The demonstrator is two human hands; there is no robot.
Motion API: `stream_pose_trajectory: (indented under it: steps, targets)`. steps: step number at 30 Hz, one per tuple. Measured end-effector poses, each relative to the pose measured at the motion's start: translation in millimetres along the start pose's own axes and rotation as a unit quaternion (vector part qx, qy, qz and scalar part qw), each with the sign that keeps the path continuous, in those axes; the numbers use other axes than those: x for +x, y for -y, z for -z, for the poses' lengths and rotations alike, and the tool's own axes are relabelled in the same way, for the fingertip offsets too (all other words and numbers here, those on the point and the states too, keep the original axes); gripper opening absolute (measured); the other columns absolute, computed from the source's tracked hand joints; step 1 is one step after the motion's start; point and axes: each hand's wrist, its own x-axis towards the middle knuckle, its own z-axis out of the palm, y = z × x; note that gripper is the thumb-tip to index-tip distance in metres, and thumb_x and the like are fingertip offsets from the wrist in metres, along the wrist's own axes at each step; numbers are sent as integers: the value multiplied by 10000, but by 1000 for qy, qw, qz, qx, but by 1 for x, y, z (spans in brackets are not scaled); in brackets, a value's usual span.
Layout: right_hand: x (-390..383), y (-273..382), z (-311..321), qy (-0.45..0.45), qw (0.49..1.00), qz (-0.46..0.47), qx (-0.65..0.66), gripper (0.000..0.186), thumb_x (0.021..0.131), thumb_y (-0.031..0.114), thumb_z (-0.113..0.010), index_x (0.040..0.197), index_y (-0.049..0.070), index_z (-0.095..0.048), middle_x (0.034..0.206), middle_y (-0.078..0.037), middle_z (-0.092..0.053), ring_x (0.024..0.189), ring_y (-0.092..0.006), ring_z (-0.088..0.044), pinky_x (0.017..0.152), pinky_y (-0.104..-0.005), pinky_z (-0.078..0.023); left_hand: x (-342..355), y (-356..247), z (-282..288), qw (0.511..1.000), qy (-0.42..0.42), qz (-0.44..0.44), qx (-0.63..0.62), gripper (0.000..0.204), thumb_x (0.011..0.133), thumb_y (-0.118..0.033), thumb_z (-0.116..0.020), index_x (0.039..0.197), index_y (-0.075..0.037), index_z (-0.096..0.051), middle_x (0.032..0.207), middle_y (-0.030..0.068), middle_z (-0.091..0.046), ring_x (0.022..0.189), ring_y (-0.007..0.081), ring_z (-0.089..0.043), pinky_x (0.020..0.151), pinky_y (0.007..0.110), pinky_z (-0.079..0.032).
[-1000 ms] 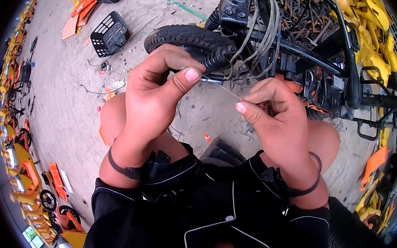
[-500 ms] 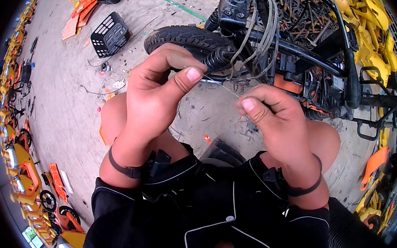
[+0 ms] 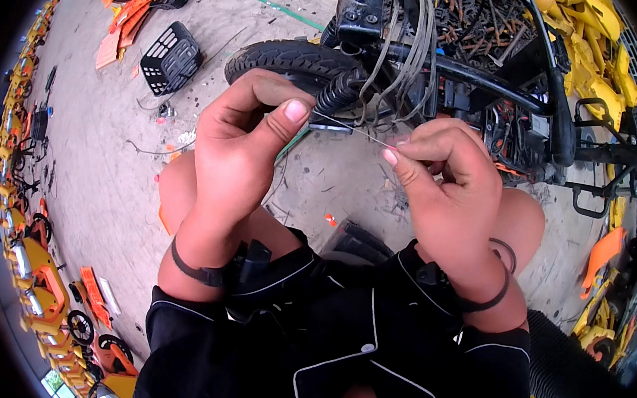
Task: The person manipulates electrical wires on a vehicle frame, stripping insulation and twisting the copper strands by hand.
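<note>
Between my two hands runs a thin, pale wire (image 3: 357, 132), slanting down from left to right. My left hand (image 3: 242, 137) pinches one end between thumb and bent forefinger. With thumb and curled fingers, my right hand (image 3: 451, 183) grips the wire's other end. Just beyond them is a stripped black scooter frame (image 3: 485, 81), with a tyre (image 3: 288, 58) and a coil spring (image 3: 338, 92) behind my left fingertips. A bundle of grey cables (image 3: 417, 53) hangs from the frame, apart from both hands.
A black plastic basket (image 3: 171, 59) lies on the concrete floor at the far left. Rusty metal bits (image 3: 476, 20) are heaped behind the frame. Yellow panels (image 3: 589, 41) pile up at the far right. An orange scrap piece (image 3: 604, 260) lies by my right knee.
My right fingers have shifted their hold and curled more around the wire's end. Both hands stay close to where they were. The view has moved slightly.
</note>
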Motion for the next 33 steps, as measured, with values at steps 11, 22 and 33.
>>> stream_pose_trajectory:
  steps: [11, 22, 33]
  targets:
    - [6, 1, 6, 156, 986, -46, 44, 63, 972, 19, -665, 1014, -28, -671, 941, -52, -640, 828, -101, -571, 747, -240, -463, 3, -1, 2, 999, -10, -40, 15, 35, 936, -12, -707, 959, 15, -711, 973, 43, -647, 882, 105, -586, 787, 235, -460]
    - [-1, -2, 7, 129, 982, -104, 92, 77, 921, -22, -723, 959, -4, -658, 956, -35, -638, 832, -71, -569, 726, -224, -454, 1, 0, 3, 999, -4, -39, 9, 36, 929, -4, -710, 952, 21, -701, 970, 49, -646, 885, 113, -588, 800, 242, -465]
    - [-1, -3, 14, 154, 916, -290, 231, 124, 944, 102, -750, 975, 21, -662, 843, 9, -650, 747, -31, -582, 643, -199, -461, 7, 3, 9, 988, -144, -45, -32, 189, 1034, -153, -627, 1102, 6, -706, 941, 22, -675, 890, 89, -586, 823, 237, -462]
